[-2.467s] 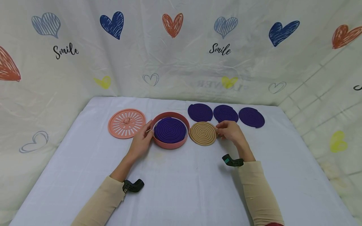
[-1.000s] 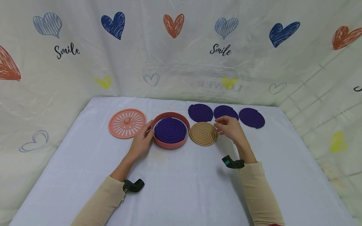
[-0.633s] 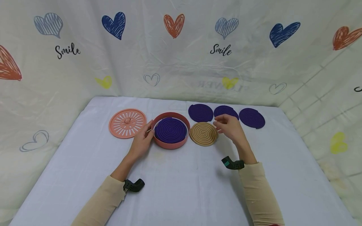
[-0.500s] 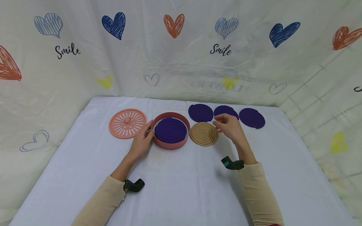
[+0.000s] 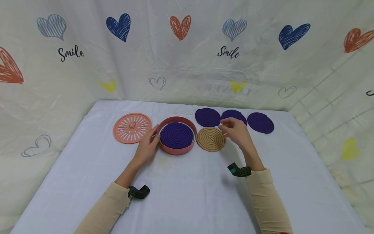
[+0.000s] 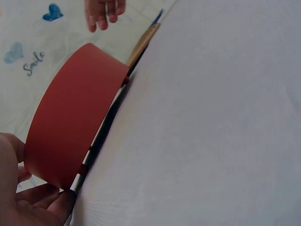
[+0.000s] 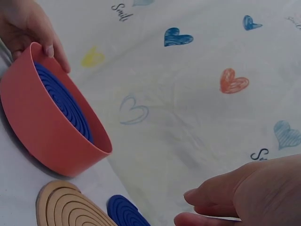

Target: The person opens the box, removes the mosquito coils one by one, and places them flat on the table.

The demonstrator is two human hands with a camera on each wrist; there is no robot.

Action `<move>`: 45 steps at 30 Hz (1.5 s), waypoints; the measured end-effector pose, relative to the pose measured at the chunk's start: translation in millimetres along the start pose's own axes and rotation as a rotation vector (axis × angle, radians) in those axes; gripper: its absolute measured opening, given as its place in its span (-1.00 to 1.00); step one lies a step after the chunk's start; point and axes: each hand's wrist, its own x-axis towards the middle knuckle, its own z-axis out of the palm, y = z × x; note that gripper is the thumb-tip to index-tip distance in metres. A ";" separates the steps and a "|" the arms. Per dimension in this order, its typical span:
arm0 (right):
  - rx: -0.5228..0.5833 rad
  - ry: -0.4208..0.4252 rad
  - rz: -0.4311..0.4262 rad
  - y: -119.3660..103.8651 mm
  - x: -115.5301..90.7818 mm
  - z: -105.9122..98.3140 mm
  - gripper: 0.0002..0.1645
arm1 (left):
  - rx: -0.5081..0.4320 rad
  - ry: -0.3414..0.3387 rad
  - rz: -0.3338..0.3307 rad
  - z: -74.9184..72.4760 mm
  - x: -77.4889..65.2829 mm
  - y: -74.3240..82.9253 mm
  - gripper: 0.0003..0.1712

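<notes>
My left hand (image 5: 146, 145) grips the left wall of a round coral mosquito coil holder (image 5: 176, 151). In the right wrist view, some of its fingers reach over the rim. Inside the holder lies a dark blue-purple mosquito coil (image 5: 176, 135). A tan mosquito coil (image 5: 211, 139) lies flat just right of the holder. Above that coil's right edge hovers my right hand (image 5: 237, 131), fingers loosely bent and holding nothing. It partly covers the middle one of the purple coils at the back. The left wrist view shows the holder's outer wall (image 6: 77, 113) close up.
Three purple coils, left (image 5: 207, 117), middle (image 5: 233, 114) and right (image 5: 260, 123), lie in a row at the table's back. A slotted coral lid (image 5: 132, 128) lies left of the holder. A white cloth (image 5: 187, 195) covers the table; a heart-printed curtain (image 5: 193, 58) hangs behind.
My right hand has risen from the tan coil's right edge and moved slightly up and left, empty. My left hand and the holder stay in place.
</notes>
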 end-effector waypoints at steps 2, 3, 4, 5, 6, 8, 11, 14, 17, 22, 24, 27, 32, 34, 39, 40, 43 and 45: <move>-0.002 0.003 0.001 -0.9 0.1 0.7 -0.58 | 0.000 -0.002 -0.002 0.2 0.0 0.4 -0.39; -0.002 0.004 0.001 -1.6 0.3 1.0 -0.59 | 0.001 -0.002 -0.003 0.1 -0.1 0.8 -0.39; -0.005 0.005 0.002 -2.4 0.4 1.3 -0.59 | 0.002 -0.002 -0.003 0.2 0.0 0.7 -0.39; -0.005 0.005 0.002 -3.5 0.5 1.6 -0.59 | 0.004 -0.002 -0.004 0.2 0.0 0.8 -0.39; -0.003 0.005 0.003 -4.7 0.6 1.9 -0.59 | 0.007 -0.002 -0.005 0.3 0.0 0.5 -0.39; 0.002 0.004 0.001 -7.4 0.9 2.7 -0.58 | 0.012 -0.001 -0.007 0.1 -0.1 0.6 -0.39; 0.016 0.001 -0.006 -11.7 1.4 4.2 -0.57 | 0.018 -0.003 -0.011 -0.1 -0.4 1.0 -0.39; 0.037 -0.003 -0.014 -15.8 2.1 6.2 -0.57 | 0.019 -0.002 -0.020 0.0 -0.7 1.3 -0.39; 0.054 -0.010 -0.016 -19.2 3.1 9.0 -0.58 | 0.020 0.000 -0.021 -0.4 -1.0 0.7 -0.38; 0.078 -0.026 -0.022 -24.5 3.9 14.9 -0.59 | 0.021 0.005 -0.023 -1.0 -1.3 0.7 -0.39; 0.083 -0.029 -0.024 -26.5 4.1 17.2 -0.59 | 0.020 0.005 -0.026 -0.9 -1.4 1.2 -0.39; 0.092 -0.032 -0.019 -29.2 4.6 20.3 -0.60 | 0.013 0.001 -0.022 -0.6 -1.3 1.3 -0.39; 0.109 -0.046 -0.007 -32.3 5.4 24.8 -0.59 | 0.012 0.002 -0.020 0.0 -0.7 2.1 -0.39; 0.124 -0.054 -0.003 -33.3 6.4 27.1 -0.59 | 0.014 0.002 -0.017 0.1 -0.4 2.2 -0.39; 0.148 -0.077 0.014 -37.3 9.2 32.3 -0.59 | 0.012 0.002 -0.011 0.7 0.1 1.1 -0.39; 0.153 -0.081 0.015 -38.3 9.6 33.1 -0.59 | 0.012 0.001 -0.011 0.7 0.0 1.1 -0.39; 0.160 -0.090 0.005 -40.9 10.8 36.1 -0.59 | 0.017 0.006 -0.016 0.7 -0.1 1.2 -0.39; 0.157 -0.089 -0.008 -42.4 11.5 38.7 -0.59 | 0.020 0.008 -0.017 0.8 -0.1 1.0 -0.39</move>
